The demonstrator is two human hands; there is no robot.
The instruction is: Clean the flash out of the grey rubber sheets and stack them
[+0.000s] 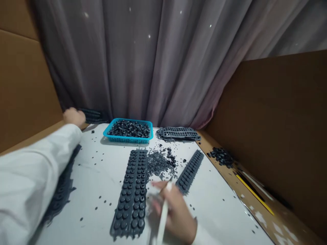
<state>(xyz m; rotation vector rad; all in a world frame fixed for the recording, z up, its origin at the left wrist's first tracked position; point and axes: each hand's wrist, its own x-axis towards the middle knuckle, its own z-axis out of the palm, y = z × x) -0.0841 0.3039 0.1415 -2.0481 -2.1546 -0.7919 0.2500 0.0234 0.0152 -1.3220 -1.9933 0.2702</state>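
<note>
- Head view, clock from its centre: at 6 o'clock the right hand point(177, 212) grasps a white pen-like tool point(162, 221).
- At 9 o'clock the left hand point(74, 116) curls beside dark strips point(92, 115); cannot tell whether it grips any.
- At 7 o'clock, a wide studded strip point(129, 194) lies on the counter point(94, 183).

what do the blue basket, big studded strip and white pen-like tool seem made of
Blue basket: probably plastic, slightly glossy; the even colour and perforated wall suggest it.
Big studded strip: likely rubber, maybe soft plastic, satin finish, judging by soft highlights on rounded studs and ragged edges.
White pen-like tool: perhaps smooth plastic, from its even white shaft, but blur leaves that open.
</note>
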